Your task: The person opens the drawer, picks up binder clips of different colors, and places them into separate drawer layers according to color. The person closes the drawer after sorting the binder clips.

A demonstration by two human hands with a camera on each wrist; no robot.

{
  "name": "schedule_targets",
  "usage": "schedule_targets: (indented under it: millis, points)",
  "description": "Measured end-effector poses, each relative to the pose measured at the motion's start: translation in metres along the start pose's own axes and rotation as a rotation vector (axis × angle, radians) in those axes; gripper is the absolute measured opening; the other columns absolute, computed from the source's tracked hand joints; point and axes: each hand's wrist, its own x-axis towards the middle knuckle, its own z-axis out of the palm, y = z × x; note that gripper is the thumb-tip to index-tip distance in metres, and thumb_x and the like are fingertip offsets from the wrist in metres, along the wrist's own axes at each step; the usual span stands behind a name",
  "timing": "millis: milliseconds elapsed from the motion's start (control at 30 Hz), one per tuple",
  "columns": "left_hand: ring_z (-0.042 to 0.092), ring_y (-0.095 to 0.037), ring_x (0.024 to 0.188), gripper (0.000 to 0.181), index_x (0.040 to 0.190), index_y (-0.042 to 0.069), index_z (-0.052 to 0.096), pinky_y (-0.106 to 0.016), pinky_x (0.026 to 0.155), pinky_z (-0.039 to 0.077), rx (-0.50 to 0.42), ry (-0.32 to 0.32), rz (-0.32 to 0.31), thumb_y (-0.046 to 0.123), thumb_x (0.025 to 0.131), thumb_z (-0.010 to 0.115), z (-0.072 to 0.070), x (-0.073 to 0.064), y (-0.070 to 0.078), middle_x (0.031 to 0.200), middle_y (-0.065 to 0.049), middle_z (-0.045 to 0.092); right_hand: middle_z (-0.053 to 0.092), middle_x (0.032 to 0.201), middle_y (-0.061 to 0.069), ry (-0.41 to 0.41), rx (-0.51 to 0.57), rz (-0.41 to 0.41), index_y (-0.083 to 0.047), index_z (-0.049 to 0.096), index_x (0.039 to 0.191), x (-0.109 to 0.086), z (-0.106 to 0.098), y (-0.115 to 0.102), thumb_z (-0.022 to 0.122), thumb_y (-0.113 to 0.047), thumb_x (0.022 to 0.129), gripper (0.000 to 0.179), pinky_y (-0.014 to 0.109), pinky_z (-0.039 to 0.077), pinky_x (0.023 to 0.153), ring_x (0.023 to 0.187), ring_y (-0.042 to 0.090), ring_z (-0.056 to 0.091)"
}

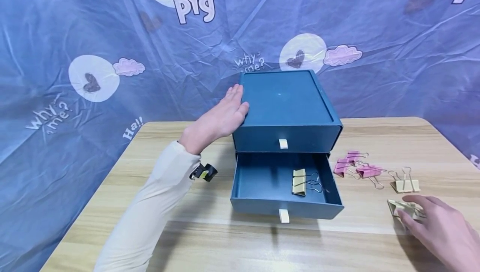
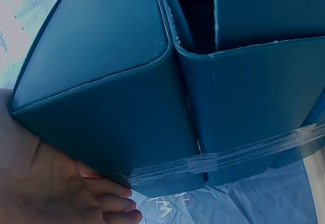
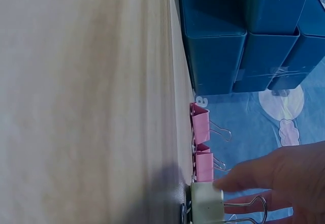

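A teal two-drawer box [image 1: 285, 97] stands on the table with its lower drawer [image 1: 258, 180] pulled out; a pale yellow binder clip [image 1: 298, 182] lies in that drawer. My left hand [image 1: 225, 113] rests flat along the box's left side, fingers straight, also visible in the left wrist view beside the teal wall [image 2: 101, 127]. At the right, the thumb and index finger of my right hand [image 1: 442, 226] pinch another pale yellow binder clip [image 1: 396, 208] low over the tabletop, partly hidden by the fingers. Behind it, one more yellow binder clip [image 1: 406, 185] has its wire handles up.
Several pink binder clips [image 1: 369, 171] lie right of the box. White tabs [image 1: 283, 216] stick out from the drawer fronts. Clear tape [image 2: 244, 153] runs along the box's side. A blue printed cloth [image 1: 157, 80] hangs behind the wooden table [image 1: 210, 243].
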Motion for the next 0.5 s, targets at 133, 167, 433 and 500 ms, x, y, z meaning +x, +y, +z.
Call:
schedule_targets:
  millis: [133, 167, 433, 500]
  points:
    - [-0.01, -0.023, 0.148, 0.06, 0.153, 0.0, -0.002, -0.033, 0.12, 0.001, 0.005, 0.003, -0.002, 0.03, 0.105, 0.018, -0.0003, -0.0001, -0.0015, 0.161, -0.015, -0.007, 0.062, 0.098, 0.033, 0.01, -0.01, 0.002, 0.002, 0.066, 0.096, 0.0033, 0.0014, -0.0018, 0.079, -0.041, 0.075, 0.049, 0.059, 0.044, 0.059, 0.074, 0.049, 0.06]
    - [-0.01, -0.023, 0.148, 0.06, 0.153, 0.0, -0.002, -0.033, 0.12, 0.001, 0.005, 0.003, -0.002, 0.03, 0.105, 0.018, -0.0004, -0.0002, -0.0016, 0.161, -0.016, -0.007, 0.062, 0.097, 0.032, 0.016, -0.011, 0.004, 0.002, 0.067, 0.095, 0.0037, 0.0019, -0.0025, 0.079, -0.044, 0.074, 0.051, 0.059, 0.044, 0.059, 0.075, 0.049, 0.06]
    - [-0.01, -0.023, 0.148, 0.06, 0.153, 0.0, -0.002, -0.032, 0.12, 0.0, 0.001, 0.005, -0.001, 0.03, 0.105, 0.018, -0.0006, -0.0007, -0.0006, 0.161, -0.015, -0.007, 0.064, 0.088, 0.026, -0.05, -0.018, 0.059, -0.005, 0.067, 0.089, 0.0096, -0.0023, -0.0024, 0.075, -0.025, 0.077, 0.024, 0.051, 0.041, 0.047, 0.062, 0.039, 0.058]
    - [-0.01, -0.023, 0.148, 0.06, 0.153, 0.0, -0.003, -0.032, 0.12, 0.0, -0.001, 0.002, -0.003, 0.03, 0.105, 0.018, -0.0008, -0.001, -0.0003, 0.161, -0.015, -0.008, 0.064, 0.086, 0.023, -0.057, -0.019, 0.059, -0.007, 0.067, 0.086, 0.0098, -0.0027, -0.0014, 0.073, -0.017, 0.075, 0.016, 0.045, 0.038, 0.045, 0.058, 0.032, 0.054]
